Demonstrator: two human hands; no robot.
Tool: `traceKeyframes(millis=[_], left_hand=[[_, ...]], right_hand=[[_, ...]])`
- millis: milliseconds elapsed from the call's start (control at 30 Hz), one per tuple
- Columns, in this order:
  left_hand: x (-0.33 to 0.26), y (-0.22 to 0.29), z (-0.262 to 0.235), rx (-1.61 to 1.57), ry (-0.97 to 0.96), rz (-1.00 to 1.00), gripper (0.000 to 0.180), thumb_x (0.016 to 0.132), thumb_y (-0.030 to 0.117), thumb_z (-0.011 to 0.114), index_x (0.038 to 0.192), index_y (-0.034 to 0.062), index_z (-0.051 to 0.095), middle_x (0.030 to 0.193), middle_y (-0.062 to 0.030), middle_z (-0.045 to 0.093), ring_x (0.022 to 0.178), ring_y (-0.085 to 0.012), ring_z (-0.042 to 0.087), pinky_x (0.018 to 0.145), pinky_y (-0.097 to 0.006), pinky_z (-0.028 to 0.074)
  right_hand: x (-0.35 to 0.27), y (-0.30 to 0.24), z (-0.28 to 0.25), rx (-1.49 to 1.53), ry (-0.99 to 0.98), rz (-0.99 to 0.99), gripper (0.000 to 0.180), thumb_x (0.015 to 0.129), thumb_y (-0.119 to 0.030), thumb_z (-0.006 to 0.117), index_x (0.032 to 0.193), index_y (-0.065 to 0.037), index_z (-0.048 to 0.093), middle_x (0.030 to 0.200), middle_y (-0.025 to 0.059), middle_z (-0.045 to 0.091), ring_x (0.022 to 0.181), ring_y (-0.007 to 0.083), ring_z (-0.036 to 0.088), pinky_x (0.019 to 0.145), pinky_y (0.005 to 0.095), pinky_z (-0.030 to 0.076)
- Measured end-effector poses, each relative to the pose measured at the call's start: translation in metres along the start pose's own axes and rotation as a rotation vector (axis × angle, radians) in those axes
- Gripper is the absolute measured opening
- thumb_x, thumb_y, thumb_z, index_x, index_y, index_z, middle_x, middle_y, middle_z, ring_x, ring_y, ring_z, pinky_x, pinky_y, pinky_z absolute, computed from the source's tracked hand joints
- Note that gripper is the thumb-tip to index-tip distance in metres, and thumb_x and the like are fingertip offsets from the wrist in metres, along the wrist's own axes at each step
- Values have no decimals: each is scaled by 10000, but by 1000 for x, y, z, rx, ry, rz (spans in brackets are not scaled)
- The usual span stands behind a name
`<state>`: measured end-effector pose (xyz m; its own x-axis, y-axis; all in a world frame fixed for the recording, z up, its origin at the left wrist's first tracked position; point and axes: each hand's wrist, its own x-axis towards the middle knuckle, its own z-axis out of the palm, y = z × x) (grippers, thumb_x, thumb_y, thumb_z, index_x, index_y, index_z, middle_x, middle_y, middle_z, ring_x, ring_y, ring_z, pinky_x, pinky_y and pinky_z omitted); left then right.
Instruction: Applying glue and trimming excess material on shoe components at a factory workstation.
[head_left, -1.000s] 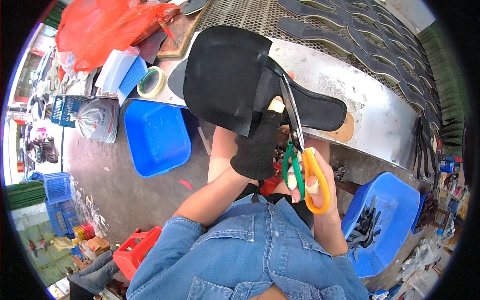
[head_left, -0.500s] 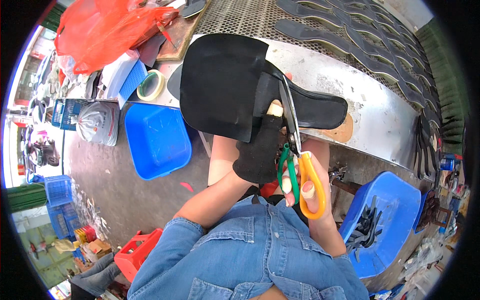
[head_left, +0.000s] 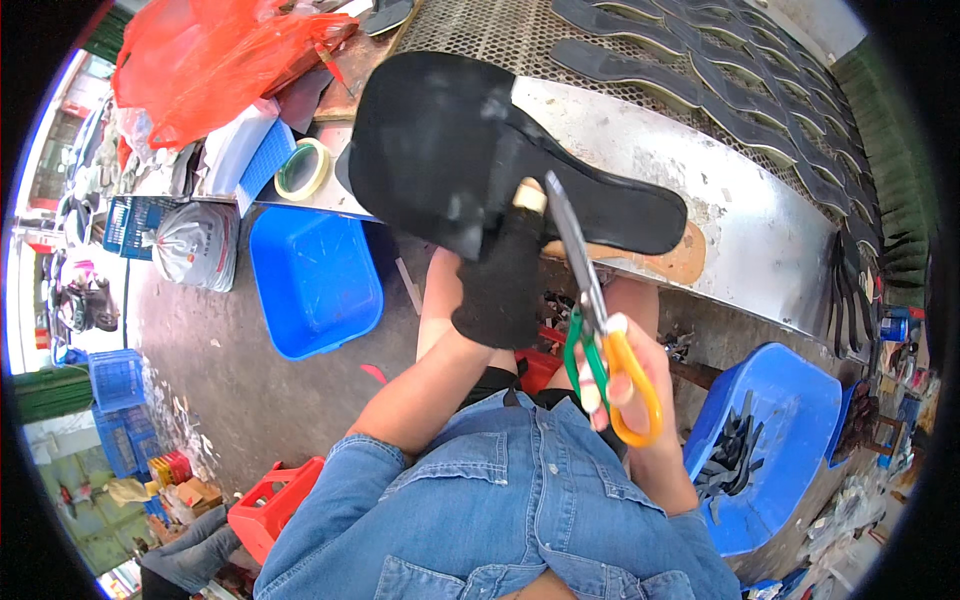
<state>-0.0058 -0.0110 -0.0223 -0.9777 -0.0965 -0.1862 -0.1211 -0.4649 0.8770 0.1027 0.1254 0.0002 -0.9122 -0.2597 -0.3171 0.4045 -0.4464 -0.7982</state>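
Now the scissors (head_left: 580, 250) have dropped away from the strap area along the edge of the black sandal (head_left: 620, 205); their tip points beside the left thumb, and whether it touches the sandal or hovers over it I cannot tell. That probably means a snip is finished or paused while the work is repositioned, though no cut line can be made out.

The left hand (head_left: 505, 275), in a black fingerless glove, has a firm grip: the thumb presses on the sandal's top, its fingers hidden beneath. The right hand's (head_left: 653, 350) grip is curled through the yellow and green handle loops, with the blades nearly together.

The sandal is held over the near edge of the metal bench (head_left: 770, 240), heel to the right, broad flap (head_left: 425, 145) to the left. Compared with half a second ago, it has shifted slightly left, the flap looks blurred, and more of the tan sole-shaped piece (head_left: 690, 250) under the heel shows. The fingertip that peeked past its far edge is gone from sight.
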Motion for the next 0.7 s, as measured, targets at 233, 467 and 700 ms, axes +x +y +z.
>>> traceKeyframes(millis=[233, 467, 700], left_hand=[[-3, 22, -20, 84, -62, -126, 409, 871, 153, 630, 1221, -25, 514, 1154, -110, 568, 1013, -191, 554, 866, -300, 458], [-17, 16, 1, 98, -251, -171, 417, 845, 116, 642, 1220, -23, 523, 1167, -127, 573, 1028, -207, 553, 912, -318, 439], [-18, 9, 2, 168, -400, -140, 475, 848, 111, 644, 1278, 0, 476, 1195, -104, 568, 1079, -164, 524, 914, -280, 426]], right_hand=[[32, -60, -127, -982, 733, -519, 159, 847, -189, 654, 907, -54, 595, 612, -29, 515, 450, 40, 451, 396, 204, 327], [72, -70, -97, -1051, 493, -559, 214, 846, -185, 615, 973, -15, 641, 820, 58, 631, 691, 99, 570, 594, 258, 458], [71, -58, -25, -750, 240, -551, 134, 857, -133, 636, 886, -2, 646, 677, -4, 610, 633, 41, 527, 581, 209, 437]])
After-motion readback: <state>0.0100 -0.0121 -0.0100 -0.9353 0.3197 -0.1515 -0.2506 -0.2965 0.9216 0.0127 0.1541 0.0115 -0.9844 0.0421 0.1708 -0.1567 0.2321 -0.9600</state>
